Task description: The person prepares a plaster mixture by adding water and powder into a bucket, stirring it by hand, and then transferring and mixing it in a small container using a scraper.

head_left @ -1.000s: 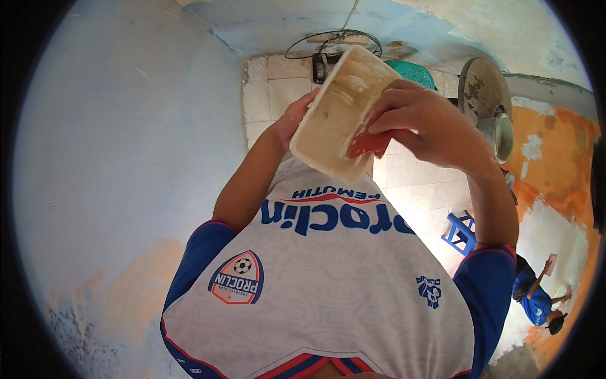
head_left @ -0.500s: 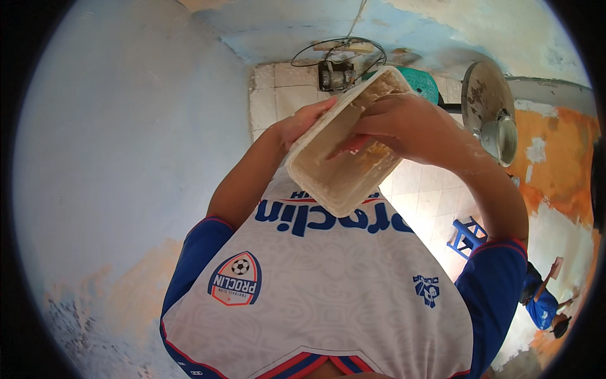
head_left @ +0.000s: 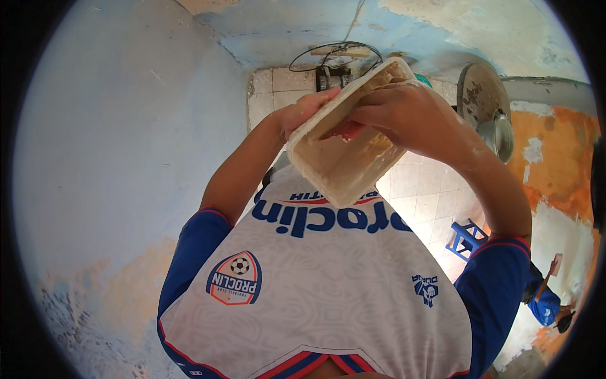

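My left hand (head_left: 307,115) grips the left rim of a deep, off-white rectangular tub (head_left: 344,189), held up tilted in front of my chest. Pale, paste-like residue coats the tub's inner walls, with a yellowish patch on the right side. My right hand (head_left: 410,118) reaches in over the right rim, its fingers closed on a flat red scraper (head_left: 346,131). Much of that scraper is hidden by the fingers and the tub's wall. White smears mark my right hand and forearm.
A blue stool (head_left: 467,240) stands on the tiled floor at right. Beyond it, a person in blue (head_left: 544,303) faces the patchy orange wall (head_left: 552,164). A round, stained board (head_left: 483,95), a metal pot (head_left: 500,136) and a coiled black cable (head_left: 338,47) lie further off. A blue-grey wall runs along my left.
The tub has shifted slightly upward in the view, and the teal thing behind it is more covered. Inside the tub, my right hand has moved a little up and left with the red scraper.
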